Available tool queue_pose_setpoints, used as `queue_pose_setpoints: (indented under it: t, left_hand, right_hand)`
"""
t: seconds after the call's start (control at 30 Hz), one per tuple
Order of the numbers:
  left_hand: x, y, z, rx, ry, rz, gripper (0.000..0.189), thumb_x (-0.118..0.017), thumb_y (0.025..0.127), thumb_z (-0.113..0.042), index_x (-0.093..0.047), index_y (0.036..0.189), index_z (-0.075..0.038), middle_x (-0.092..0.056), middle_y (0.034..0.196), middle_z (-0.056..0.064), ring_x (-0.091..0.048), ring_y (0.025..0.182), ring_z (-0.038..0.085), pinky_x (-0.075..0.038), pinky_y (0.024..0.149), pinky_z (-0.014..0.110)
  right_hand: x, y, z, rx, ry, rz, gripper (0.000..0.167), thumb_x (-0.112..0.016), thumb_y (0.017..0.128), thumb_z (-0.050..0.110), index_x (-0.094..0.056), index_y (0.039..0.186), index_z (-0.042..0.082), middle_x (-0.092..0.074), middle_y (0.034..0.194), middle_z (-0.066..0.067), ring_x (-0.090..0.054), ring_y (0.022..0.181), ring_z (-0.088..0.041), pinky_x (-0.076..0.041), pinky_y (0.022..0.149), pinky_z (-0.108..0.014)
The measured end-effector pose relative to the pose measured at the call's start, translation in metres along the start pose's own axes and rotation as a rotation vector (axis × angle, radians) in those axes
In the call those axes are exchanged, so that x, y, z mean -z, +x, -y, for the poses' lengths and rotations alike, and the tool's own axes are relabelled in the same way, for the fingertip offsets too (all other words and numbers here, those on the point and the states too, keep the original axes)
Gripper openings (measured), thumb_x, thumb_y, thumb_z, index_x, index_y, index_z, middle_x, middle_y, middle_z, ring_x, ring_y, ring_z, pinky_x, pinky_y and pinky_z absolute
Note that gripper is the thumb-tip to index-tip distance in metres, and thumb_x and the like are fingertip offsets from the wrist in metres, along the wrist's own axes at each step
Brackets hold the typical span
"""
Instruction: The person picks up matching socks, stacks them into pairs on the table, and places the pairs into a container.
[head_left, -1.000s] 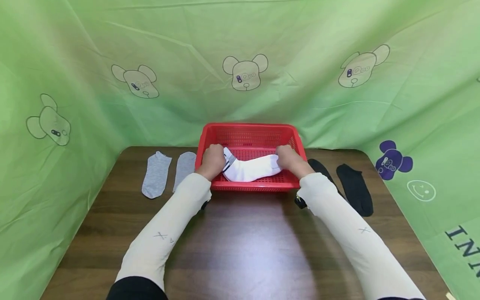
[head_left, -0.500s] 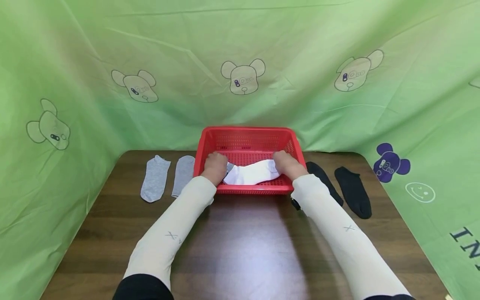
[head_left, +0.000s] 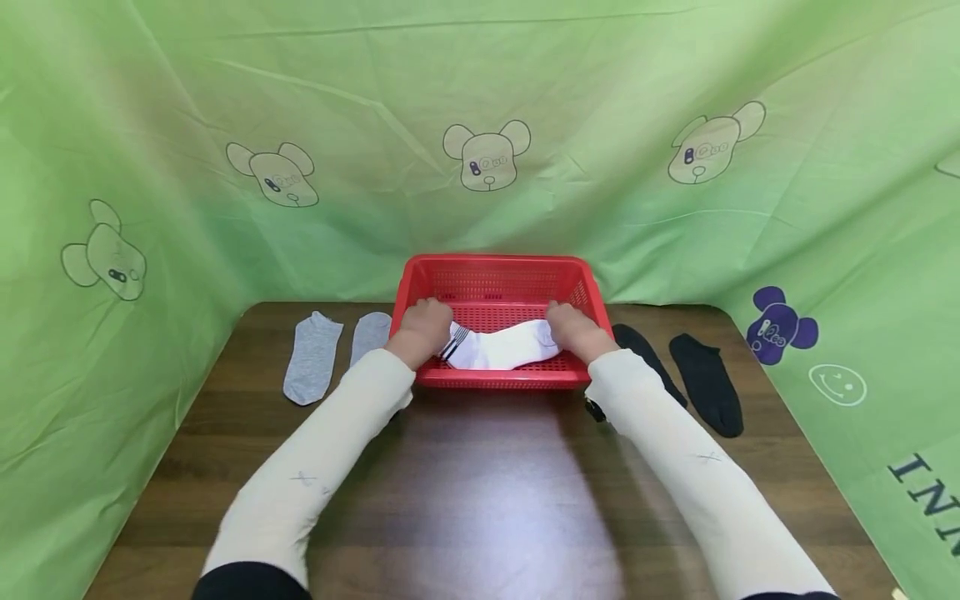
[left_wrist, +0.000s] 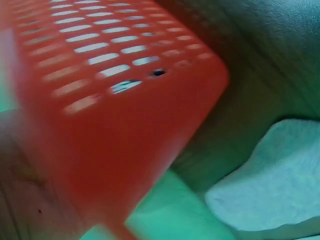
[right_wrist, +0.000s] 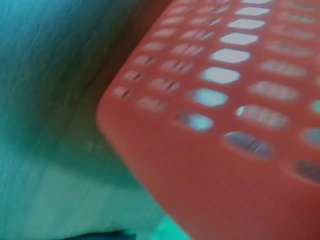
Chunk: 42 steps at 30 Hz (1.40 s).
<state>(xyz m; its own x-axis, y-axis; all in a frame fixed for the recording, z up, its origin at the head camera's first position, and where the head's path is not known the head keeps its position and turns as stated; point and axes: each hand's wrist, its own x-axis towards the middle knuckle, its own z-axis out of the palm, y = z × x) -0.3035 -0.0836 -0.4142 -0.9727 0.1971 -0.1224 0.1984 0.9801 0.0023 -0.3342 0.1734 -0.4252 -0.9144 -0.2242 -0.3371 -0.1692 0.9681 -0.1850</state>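
Observation:
A white sock [head_left: 501, 347] with dark stripes near its left end stretches sideways inside the red basket [head_left: 498, 379]. My left hand [head_left: 426, 323] reaches over the basket's left side and grips the striped end. At the opposite end, my right hand [head_left: 574, 328] holds the sock with curled fingers. Both sets of fingertips are hidden behind the hands in the head view. In the left wrist view, part of the left hand [left_wrist: 30, 195] shows beside the basket's perforated wall [left_wrist: 135, 115]. The right wrist view is mostly filled by the basket wall [right_wrist: 200, 155].
Left of the basket, two grey socks lie flat: an outer one [head_left: 312, 358] and one nearer the basket [head_left: 367, 337]. Two black socks lie on the right, the inner one [head_left: 648, 358] partly behind the sleeve and the outer one [head_left: 707, 383]. A green curtain [head_left: 360, 225] hangs behind the wooden table [head_left: 495, 492].
The sock and both hands sit slightly lower in the head view than a second ago. The left hand shifted right, then back left, and more of the stripes show again.

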Motion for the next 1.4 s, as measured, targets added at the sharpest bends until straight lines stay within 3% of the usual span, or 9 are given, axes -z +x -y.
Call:
queue_pose_setpoints:
  t: [0.07, 0.2, 0.37, 0.53, 0.63, 0.77, 0.87, 1.03, 1.4]
  left_hand:
    - [0.011, -0.013, 0.002, -0.046, -0.04, -0.041, 0.015, -0.058, 0.097, -0.01, -0.07, 0.101, -0.002, -0.069, 0.098, 0.015, -0.068, 0.089, 0.03, -0.06, 0.073, 0.043]
    - [0.024, -0.048, 0.008, -0.162, -0.084, -0.199, 0.015, -0.055, 0.096, -0.004, -0.066, 0.104, 0.002, -0.07, 0.099, 0.017, -0.07, 0.091, 0.035, -0.058, 0.076, 0.048]
    - [0.018, -0.096, 0.019, -0.264, -0.145, -0.396, 0.015, -0.06, 0.096, -0.004, -0.066, 0.108, 0.002, -0.071, 0.1, 0.017, -0.069, 0.095, 0.034, -0.054, 0.084, 0.049]
    - [0.001, -0.125, 0.037, -0.332, -0.222, -0.464, 0.033, -0.07, 0.095, -0.011, -0.065, 0.126, 0.0, -0.072, 0.123, 0.018, -0.066, 0.12, 0.036, -0.048, 0.106, 0.053]
    - [-0.012, -0.133, 0.047, -0.357, -0.237, -0.48, 0.042, -0.074, 0.092, -0.009, -0.063, 0.132, 0.001, -0.069, 0.131, 0.019, -0.063, 0.127, 0.037, -0.046, 0.11, 0.054]
    - [-0.027, -0.139, 0.055, -0.371, -0.237, -0.507, 0.047, -0.076, 0.09, -0.006, -0.062, 0.134, 0.003, -0.068, 0.134, 0.019, -0.061, 0.13, 0.037, -0.046, 0.111, 0.053]
    - [-0.034, -0.143, 0.055, -0.374, -0.251, -0.525, 0.05, -0.076, 0.089, -0.002, -0.062, 0.136, 0.002, -0.066, 0.136, 0.02, -0.06, 0.132, 0.038, -0.046, 0.111, 0.053]
    - [-0.038, -0.143, 0.045, -0.389, -0.228, -0.526, 0.05, -0.076, 0.087, 0.003, -0.063, 0.136, 0.003, -0.066, 0.136, 0.02, -0.06, 0.132, 0.038, -0.047, 0.11, 0.052]
    - [-0.039, -0.139, 0.031, -0.329, -0.099, -0.524, 0.044, -0.067, 0.089, 0.011, -0.065, 0.132, 0.003, -0.068, 0.133, 0.021, -0.064, 0.127, 0.036, -0.048, 0.11, 0.05]
  right_hand:
    - [0.008, -0.009, 0.003, 0.037, -0.013, -0.02, 0.066, -0.056, 0.101, 0.006, -0.025, 0.157, -0.009, -0.045, 0.151, -0.033, -0.052, 0.136, -0.04, -0.047, 0.11, -0.05]
    - [0.028, -0.041, 0.0, 0.174, -0.004, -0.182, 0.045, -0.054, 0.1, 0.001, -0.046, 0.142, -0.012, -0.056, 0.136, -0.033, -0.055, 0.13, -0.043, -0.05, 0.106, -0.052]
    - [0.044, -0.092, -0.03, 0.279, 0.028, -0.404, 0.027, -0.057, 0.098, 0.0, -0.06, 0.124, -0.009, -0.065, 0.117, -0.026, -0.065, 0.109, -0.038, -0.057, 0.086, -0.051]
    - [0.03, -0.129, -0.069, 0.311, -0.006, -0.575, 0.014, -0.06, 0.095, 0.0, -0.066, 0.107, -0.004, -0.067, 0.102, -0.021, -0.068, 0.092, -0.035, -0.056, 0.074, -0.052]
    - [0.007, -0.143, -0.095, 0.313, -0.041, -0.62, 0.007, -0.065, 0.09, -0.001, -0.066, 0.098, -0.002, -0.066, 0.091, -0.016, -0.065, 0.08, -0.029, -0.055, 0.066, -0.048]
    - [-0.027, -0.158, -0.126, 0.278, -0.075, -0.558, 0.01, -0.073, 0.086, 0.001, -0.066, 0.093, 0.0, -0.062, 0.084, -0.01, -0.06, 0.074, -0.022, -0.052, 0.062, -0.041]
    - [-0.051, -0.164, -0.141, 0.28, -0.1, -0.524, 0.019, -0.079, 0.082, 0.002, -0.068, 0.096, -0.003, -0.062, 0.087, -0.012, -0.061, 0.076, -0.025, -0.053, 0.064, -0.042]
    - [-0.085, -0.164, -0.155, 0.363, -0.162, -0.628, 0.03, -0.083, 0.077, 0.0, -0.069, 0.102, -0.009, -0.064, 0.096, -0.02, -0.061, 0.085, -0.036, -0.054, 0.072, -0.048]
    - [-0.104, -0.156, -0.164, 0.473, -0.172, -0.776, 0.023, -0.078, 0.074, -0.009, -0.07, 0.095, -0.005, -0.062, 0.089, -0.013, -0.061, 0.081, -0.029, -0.053, 0.067, -0.045]
